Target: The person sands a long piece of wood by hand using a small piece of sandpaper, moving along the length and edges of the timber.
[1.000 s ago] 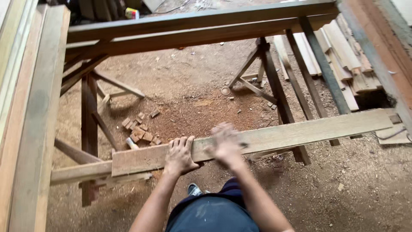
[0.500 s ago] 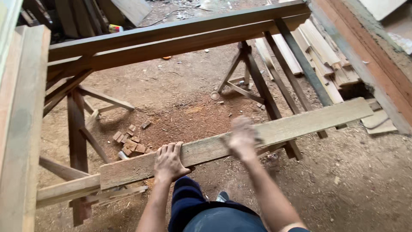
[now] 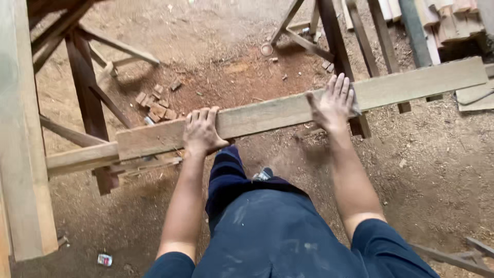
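A long pale wooden plank (image 3: 267, 116) runs across the view, rising toward the right, resting on dark wooden trestles. My left hand (image 3: 201, 132) lies on the plank left of centre, fingers curled over its far edge and thumb on the near edge. My right hand (image 3: 333, 103) rests flat on the plank further right, fingers spread and pointing away from me. My legs in dark blue trousers stand just behind the plank.
A dark trestle (image 3: 88, 98) stands at the left, another trestle (image 3: 337, 46) at the upper right. A wide board (image 3: 23, 154) runs down the left edge. Small wood offcuts (image 3: 157, 105) lie on the sawdust-covered dirt floor. Stacked timber (image 3: 447, 23) sits at top right.
My right hand has slid rightward along the plank and now lies flat with fingers spread. My left hand stays gripping. The view has moved closer and lower.
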